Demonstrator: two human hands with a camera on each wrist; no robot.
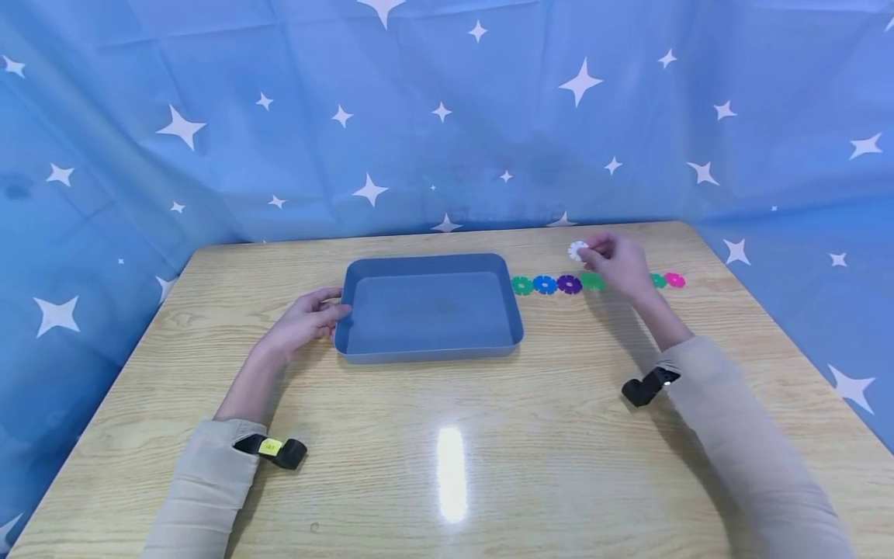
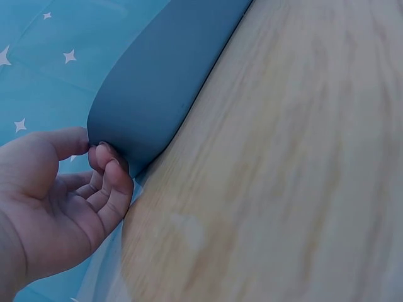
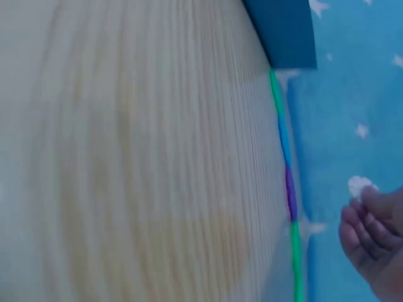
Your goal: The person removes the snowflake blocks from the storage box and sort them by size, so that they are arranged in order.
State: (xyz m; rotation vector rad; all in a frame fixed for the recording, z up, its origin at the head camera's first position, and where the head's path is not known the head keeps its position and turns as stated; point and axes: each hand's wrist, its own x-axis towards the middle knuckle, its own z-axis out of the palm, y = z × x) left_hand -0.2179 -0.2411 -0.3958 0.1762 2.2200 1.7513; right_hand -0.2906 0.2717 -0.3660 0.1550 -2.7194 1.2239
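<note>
A shallow blue-grey rectangular tray (image 1: 426, 355) lies on the table with nothing in it. At its left end my left hand (image 1: 307, 318) grips the wall, the thumb at the rim and the fingers outside; the left wrist view shows this hand (image 2: 75, 189) at the tray's corner (image 2: 135, 119). Between thumb and fingertips, my right hand (image 1: 620, 264) pinches a white notched plastic disc (image 1: 576, 250), held above the table. Below that hand runs a row of similar discs, including a blue one (image 1: 545, 285) and a purple one (image 1: 569, 285); my hand and wrist hide part of the row.
A green disc (image 1: 521, 286) lies close by the tray's right side, and a pink disc (image 1: 674, 280) is at the row's right end. The wooden table (image 1: 391, 435) ends at a blue curtain (image 1: 419, 116) with white stars.
</note>
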